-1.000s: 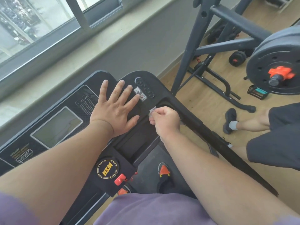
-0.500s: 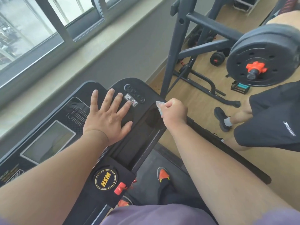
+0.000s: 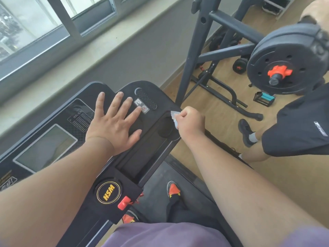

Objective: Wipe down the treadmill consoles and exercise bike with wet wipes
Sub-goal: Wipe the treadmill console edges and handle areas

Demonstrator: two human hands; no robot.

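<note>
The right hand [image 3: 191,123] pinched a wet wipe [image 3: 174,119] at the treadmill console [image 3: 154,139]'s right edge. The left hand [image 3: 114,125] lay spread flat. Wiping leftward likely came next.

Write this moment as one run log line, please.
left hand: flat on treadmill console | right hand: wet wipe at console's right edge

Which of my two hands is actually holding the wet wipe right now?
Your right hand, fisted around the wet wipe at the treadmill console edge. Your left hand lies flat and empty.
</note>
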